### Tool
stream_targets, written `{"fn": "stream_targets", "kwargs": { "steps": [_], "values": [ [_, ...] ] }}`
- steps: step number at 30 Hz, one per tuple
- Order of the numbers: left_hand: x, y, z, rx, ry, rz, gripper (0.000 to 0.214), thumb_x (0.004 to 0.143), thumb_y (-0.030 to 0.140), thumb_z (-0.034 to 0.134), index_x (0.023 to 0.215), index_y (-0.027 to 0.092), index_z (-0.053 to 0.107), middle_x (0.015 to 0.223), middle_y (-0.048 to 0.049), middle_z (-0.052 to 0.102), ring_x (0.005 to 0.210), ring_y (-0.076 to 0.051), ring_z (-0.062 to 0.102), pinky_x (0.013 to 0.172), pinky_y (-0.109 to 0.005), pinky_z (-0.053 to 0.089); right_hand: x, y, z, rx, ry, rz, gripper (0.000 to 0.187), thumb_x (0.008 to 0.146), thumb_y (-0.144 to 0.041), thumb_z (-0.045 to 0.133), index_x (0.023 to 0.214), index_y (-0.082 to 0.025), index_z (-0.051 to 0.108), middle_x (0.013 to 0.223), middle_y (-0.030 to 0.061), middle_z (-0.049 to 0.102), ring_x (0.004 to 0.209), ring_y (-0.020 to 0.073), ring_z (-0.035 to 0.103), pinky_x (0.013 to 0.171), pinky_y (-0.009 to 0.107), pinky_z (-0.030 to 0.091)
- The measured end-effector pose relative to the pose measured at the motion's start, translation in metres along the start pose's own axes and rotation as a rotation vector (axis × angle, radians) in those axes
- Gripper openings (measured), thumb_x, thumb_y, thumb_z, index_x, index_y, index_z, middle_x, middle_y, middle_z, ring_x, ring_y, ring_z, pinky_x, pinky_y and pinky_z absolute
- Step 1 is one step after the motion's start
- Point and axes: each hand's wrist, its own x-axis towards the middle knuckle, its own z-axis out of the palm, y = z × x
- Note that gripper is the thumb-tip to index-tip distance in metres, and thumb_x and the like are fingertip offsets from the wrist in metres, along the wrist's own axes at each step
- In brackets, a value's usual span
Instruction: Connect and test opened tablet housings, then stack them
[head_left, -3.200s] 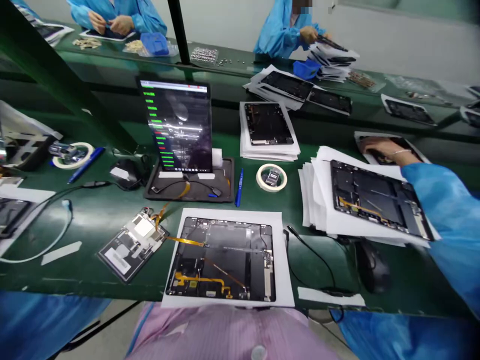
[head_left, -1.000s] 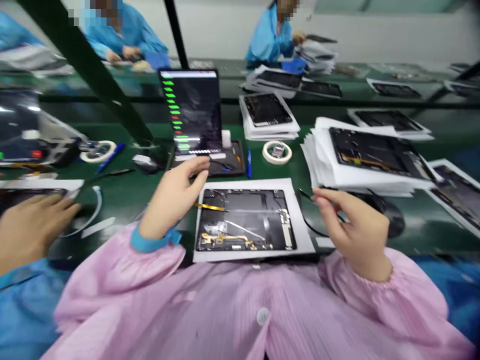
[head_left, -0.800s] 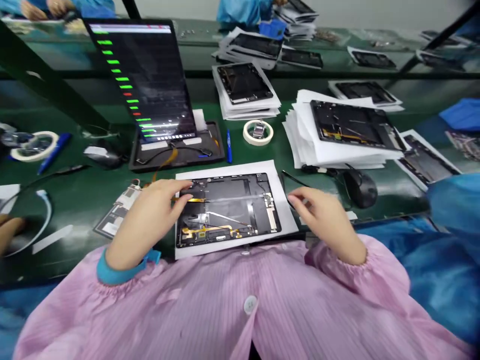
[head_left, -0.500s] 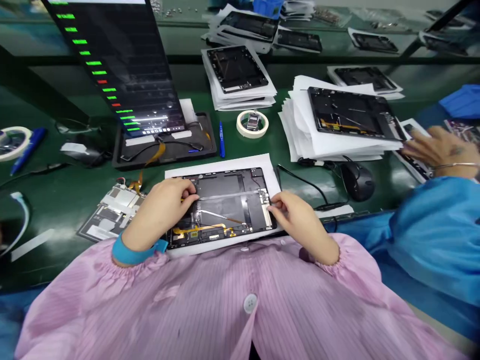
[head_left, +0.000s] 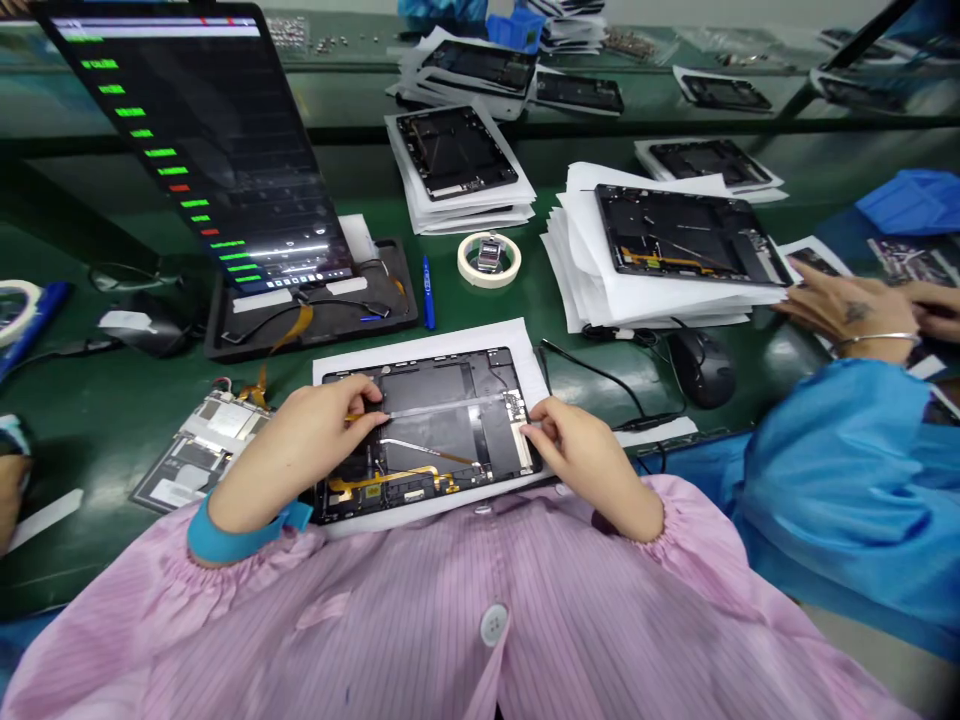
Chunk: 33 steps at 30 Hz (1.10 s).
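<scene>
An opened black tablet chassis (head_left: 442,395) lies on a white sheet (head_left: 450,345) at the near edge of the green bench. My left hand (head_left: 304,445) rests on its left side, fingers pinched on the orange flex cable (head_left: 358,417) there. My right hand (head_left: 581,450) sits at the chassis's right edge, fingertips pressed together on a small part near the connector strip (head_left: 519,425). A thin silver strip (head_left: 442,408) runs across the chassis between the two hands. Pink sleeves cover both of my arms.
A lit tablet (head_left: 202,150) with green bars stands in a black tray (head_left: 315,310). A circuit board (head_left: 199,450) lies left, a tape roll (head_left: 489,260) and blue pen (head_left: 428,290) behind, chassis stacks (head_left: 660,260) and a mouse (head_left: 701,365) right. A co-worker's hand (head_left: 844,305) reaches in at right.
My hands came down onto the chassis: the left moved from the tray to the flex cable, the right from the black cable to the chassis's right edge. The co-worker's hand reappeared at right.
</scene>
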Motion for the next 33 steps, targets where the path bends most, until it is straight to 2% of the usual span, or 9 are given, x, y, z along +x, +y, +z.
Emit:
{"fn": "stream_targets", "kwargs": {
  "steps": [3,6,9,11,13,15,19,29,33],
  "values": [
    [-0.008,0.0,-0.025,-0.029,0.161,-0.007,0.035,0.082,0.047,0.05,0.102,0.021,0.064,0.09,-0.0049,0.07,0.079,-0.024,0.063,0.076,-0.035,0.048,-0.003,0.003,-0.006,0.016,-0.036,-0.05,0.012,0.093,-0.03,0.052,0.095,-0.019,0.057,0.074,0.0015,0.064,0.068,0.0171,0.06,0.063,0.027,0.044],
    [-0.011,-0.007,-0.057,-0.036,0.492,-0.102,0.034,0.088,0.041,0.046,0.104,0.02,0.067,0.106,-0.0056,0.07,0.094,-0.024,0.064,0.091,-0.037,0.048,0.0,0.014,-0.014,0.028,-0.021,-0.158,0.017,0.094,-0.034,0.049,0.093,-0.021,0.06,0.079,0.0015,0.068,0.068,0.017,0.064,0.063,0.028,0.048],
    [-0.001,-0.024,-0.083,0.027,0.798,-0.247,0.036,0.089,0.027,0.04,0.11,0.015,0.067,0.112,-0.0087,0.068,0.105,-0.025,0.061,0.099,-0.038,0.045,0.014,0.028,-0.018,0.001,0.188,-0.282,0.024,0.094,-0.042,0.048,0.093,-0.023,0.063,0.086,0.0016,0.07,0.071,0.0179,0.067,0.065,0.029,0.051],
    [0.015,-0.036,-0.089,0.118,0.911,-0.32,0.041,0.086,0.017,0.038,0.119,0.011,0.061,0.123,-0.0126,0.062,0.119,-0.027,0.054,0.104,-0.04,0.042,0.026,0.033,-0.015,-0.023,0.337,-0.314,0.028,0.094,-0.045,0.047,0.092,-0.023,0.064,0.085,0.0022,0.07,0.07,0.0187,0.067,0.065,0.03,0.051],
    [0.034,-0.041,-0.084,0.212,0.923,-0.312,0.048,0.082,0.011,0.039,0.127,0.007,0.053,0.137,-0.0157,0.052,0.133,-0.03,0.04,0.108,-0.043,0.038,0.035,0.036,-0.009,-0.045,0.405,-0.3,0.03,0.093,-0.046,0.047,0.091,-0.022,0.064,0.083,0.0027,0.07,0.067,0.0191,0.066,0.064,0.031,0.051],
    [0.054,-0.041,-0.074,0.265,0.888,-0.245,0.051,0.08,0.01,0.042,0.13,0.003,0.048,0.145,-0.0181,0.043,0.14,-0.031,0.028,0.111,-0.044,0.034,0.041,0.037,-0.002,-0.054,0.37,-0.285,0.03,0.093,-0.045,0.046,0.088,-0.021,0.064,0.083,0.0035,0.069,0.069,0.0199,0.066,0.064,0.031,0.051],
    [0.078,-0.036,-0.057,0.264,0.824,-0.188,0.051,0.081,0.011,0.043,0.13,0.0,0.044,0.145,-0.0213,0.04,0.14,-0.033,0.027,0.109,-0.045,0.034,0.047,0.041,0.007,-0.031,0.258,-0.255,0.031,0.093,-0.046,0.046,0.084,-0.022,0.065,0.084,0.0047,0.068,0.077,0.0222,0.065,0.065,0.033,0.051],
    [0.105,-0.055,-0.059,0.273,0.84,-0.149,0.056,0.083,0.015,0.044,0.137,0.002,0.037,0.143,-0.0205,0.043,0.141,-0.033,0.024,0.111,-0.046,0.028,0.047,0.043,0.005,0.003,0.246,-0.216,0.026,0.092,-0.044,0.05,0.084,-0.024,0.065,0.081,0.0026,0.067,0.07,0.0195,0.063,0.059,0.03,0.051],
    [0.091,-0.03,-0.067,0.269,0.814,-0.151,0.053,0.083,0.013,0.045,0.134,0.002,0.04,0.145,-0.0207,0.041,0.139,-0.033,0.027,0.11,-0.046,0.03,0.047,0.04,0.005,0.015,0.258,-0.239,0.025,0.092,-0.043,0.05,0.084,-0.023,0.065,0.081,0.0026,0.067,0.07,0.019,0.064,0.059,0.029,0.051]
  ]
}}
